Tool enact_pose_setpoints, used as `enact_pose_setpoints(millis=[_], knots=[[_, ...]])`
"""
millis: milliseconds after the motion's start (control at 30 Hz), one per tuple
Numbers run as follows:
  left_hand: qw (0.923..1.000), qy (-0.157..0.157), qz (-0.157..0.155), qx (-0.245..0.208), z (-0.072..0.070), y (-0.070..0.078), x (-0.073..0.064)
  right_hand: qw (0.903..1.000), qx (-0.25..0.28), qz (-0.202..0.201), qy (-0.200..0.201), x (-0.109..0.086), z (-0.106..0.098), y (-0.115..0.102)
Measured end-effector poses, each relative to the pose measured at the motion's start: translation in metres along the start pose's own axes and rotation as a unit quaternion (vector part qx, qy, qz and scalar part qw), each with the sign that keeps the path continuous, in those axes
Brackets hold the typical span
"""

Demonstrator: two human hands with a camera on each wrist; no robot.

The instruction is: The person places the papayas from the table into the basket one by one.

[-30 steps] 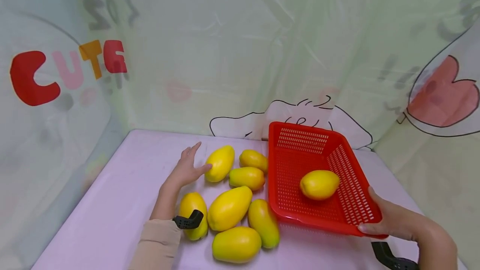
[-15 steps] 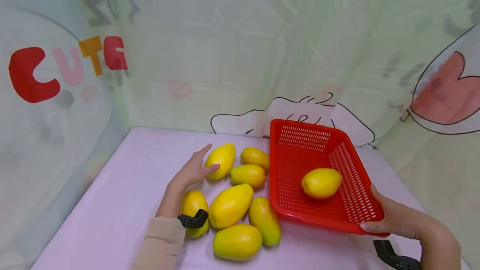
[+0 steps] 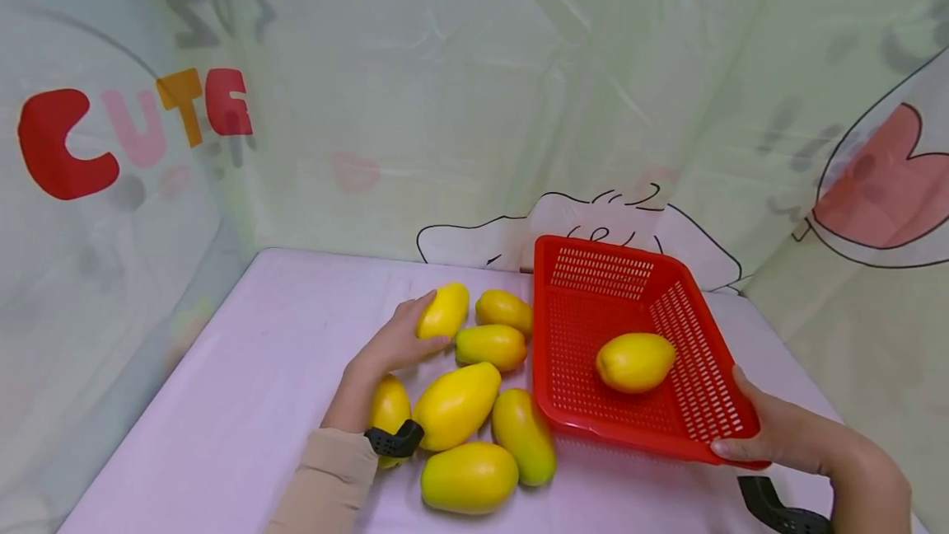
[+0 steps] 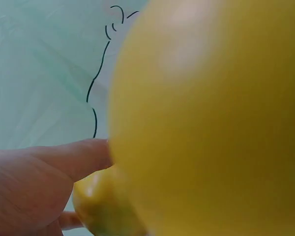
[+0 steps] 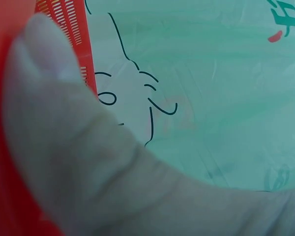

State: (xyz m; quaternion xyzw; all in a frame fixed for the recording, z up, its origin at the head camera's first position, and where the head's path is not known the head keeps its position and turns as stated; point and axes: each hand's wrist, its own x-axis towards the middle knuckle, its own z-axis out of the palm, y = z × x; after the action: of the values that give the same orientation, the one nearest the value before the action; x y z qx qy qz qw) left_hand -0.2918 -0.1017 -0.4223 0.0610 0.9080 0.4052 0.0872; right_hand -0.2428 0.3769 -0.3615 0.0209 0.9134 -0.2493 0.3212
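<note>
Backdrop (image 3: pixel 415 105): we see pale printed sheeting across the upper frame, coloured lettering (image 3: pixel 40 142) at upper left.
Table (image 3: pixel 245 402): pale lilac, spanning the lower frame.
Basket (image 3: pixel 574 361): red and perforated, right of centre in the frame.
Right grip (image 3: pixel 786 431): at lower right, this bare hand holds the basket by its lower right corner, thumb on the rim.
Left grip (image 3: pixel 400 339): left of centre, narrowed, we see thumb and fingers curled about one fruit; how firmly, we cannot tell.
Middle fruit (image 3: pixel 457 406): the large yellow one, below the frame's centre.
Lower fruits (image 3: pixel 469 478): three more around it, the left one partly behind the forearm.
Basket fruit (image 3: pixel 636 363): one, lying on the basket's floor.
Held fruit (image 3: pixel 447 309): yellow, on the table just above the left grip.
Upper pair (image 3: pixel 491 347): two smaller fruits, between the held fruit and the basket.
</note>
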Motion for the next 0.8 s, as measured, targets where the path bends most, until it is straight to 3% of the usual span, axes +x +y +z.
enact_pose_setpoints(millis=[400,800], knots=[[0.9995,0.024,-0.021,0.002,0.013,0.001,0.006,1.0,0.002,-0.005,0.007,0.001,0.001,0.001],[0.9986,0.052,-0.012,0.0,0.014,0.003,0.006,0.9999,0.009,-0.009,0.008,0.001,0.001,0.002]])
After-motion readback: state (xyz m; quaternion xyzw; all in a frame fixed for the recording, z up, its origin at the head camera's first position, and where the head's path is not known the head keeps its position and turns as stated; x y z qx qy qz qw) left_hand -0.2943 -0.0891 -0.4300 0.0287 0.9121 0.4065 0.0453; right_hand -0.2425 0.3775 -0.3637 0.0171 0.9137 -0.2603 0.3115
